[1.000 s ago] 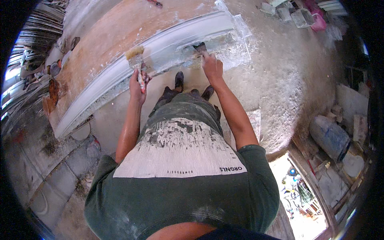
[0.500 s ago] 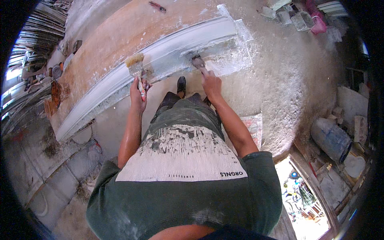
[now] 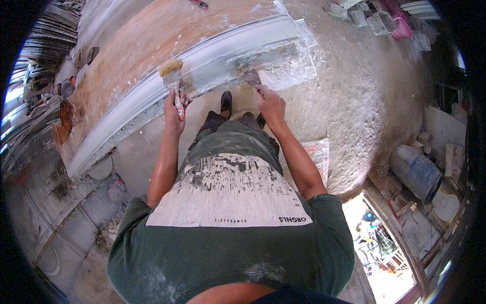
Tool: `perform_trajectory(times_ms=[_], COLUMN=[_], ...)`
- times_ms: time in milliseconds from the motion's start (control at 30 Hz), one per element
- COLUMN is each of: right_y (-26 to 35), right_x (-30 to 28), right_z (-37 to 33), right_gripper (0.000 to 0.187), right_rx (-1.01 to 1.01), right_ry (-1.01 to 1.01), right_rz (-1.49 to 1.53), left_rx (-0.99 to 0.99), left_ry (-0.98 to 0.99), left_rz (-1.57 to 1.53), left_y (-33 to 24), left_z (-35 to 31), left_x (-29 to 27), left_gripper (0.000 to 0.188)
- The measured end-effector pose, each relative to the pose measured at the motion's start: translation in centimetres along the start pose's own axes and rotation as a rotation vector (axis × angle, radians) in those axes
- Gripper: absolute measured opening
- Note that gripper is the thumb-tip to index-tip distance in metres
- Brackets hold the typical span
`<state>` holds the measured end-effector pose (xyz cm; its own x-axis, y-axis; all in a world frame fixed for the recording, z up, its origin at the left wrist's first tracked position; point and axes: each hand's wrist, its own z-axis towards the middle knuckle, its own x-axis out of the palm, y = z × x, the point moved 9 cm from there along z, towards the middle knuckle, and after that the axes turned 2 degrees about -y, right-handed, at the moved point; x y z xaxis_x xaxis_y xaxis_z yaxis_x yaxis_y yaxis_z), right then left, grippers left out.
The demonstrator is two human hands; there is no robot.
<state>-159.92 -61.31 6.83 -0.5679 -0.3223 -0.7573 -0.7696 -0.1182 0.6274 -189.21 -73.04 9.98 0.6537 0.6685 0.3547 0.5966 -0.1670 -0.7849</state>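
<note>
My left hand (image 3: 176,105) is closed round the handle of a wide paintbrush (image 3: 172,77), its tan bristles up over the white moulding. Across the bench runs that long white moulding (image 3: 126,99), curved by the lens, with a smooth ridged face and a rough grey near edge. My right hand (image 3: 272,107) grips a short scraper (image 3: 249,77), its broad dark end blurred by motion. This end lies at the moulding's near edge, beside a patch of wet white plaster (image 3: 286,71); whether it touches the surface I cannot tell.
The orange-brown bench top (image 3: 136,43) bears a small red-handled tool (image 3: 199,4) at its far edge. Tubs and a pink bag (image 3: 401,28) stand at the far right. On the right lies a blue barrel (image 3: 416,173) near a doorway (image 3: 379,248). Thin strips (image 3: 48,43) are stacked far left.
My right hand has shifted slightly right and nearer to me, drawing back the scraper, which is now more blurred. My left hand still holds the paintbrush in about the same place.
</note>
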Motion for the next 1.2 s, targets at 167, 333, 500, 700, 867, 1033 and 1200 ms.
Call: perform_trajectory(times_ms=[167,333,500,700,867,1033,1200], right_y=[1.2,-1.1,-0.7,-2.5,-3.5,-4.3,-5.2], right_x=[3.2,-4.2,0.3,-8.9,-6.5,-3.7,-12.4], right_z=[3.7,6.0,8.4,11.1,9.7,11.3,12.3], right_gripper=[0.023,0.022,0.021,0.018,0.02,0.022,0.024], right_rx=[-0.274,-0.154,-0.505,-0.419,-0.427,-0.457,-0.356], right_ry=[0.095,0.003,0.121,0.121,0.135,0.139,0.06], right_rz=[-0.316,-0.355,-0.438,-0.452,-0.46,-0.439,-0.477], left_rx=[-0.029,0.011,-0.029,0.015,0.032,0.02,0.079], left_ry=[-0.004,-0.033,-0.039,0.01,0.026,-0.009,-0.014], left_rz=[-0.024,-0.022,-0.05,0.002,0.02,0.05,0.046], left_y=[0.2,-0.4,0.6,-0.4,0.4,2.1,2.9], left_z=[-0.1,-0.1,0.3,-0.2,-0.7,-1.9,-2.5], left_x=[-1.3,-1.8,-1.2,1.2,1.6,2.5,3.8], left_gripper=[0.035,0.042,0.042,0.03,0.035,0.036,0.035])
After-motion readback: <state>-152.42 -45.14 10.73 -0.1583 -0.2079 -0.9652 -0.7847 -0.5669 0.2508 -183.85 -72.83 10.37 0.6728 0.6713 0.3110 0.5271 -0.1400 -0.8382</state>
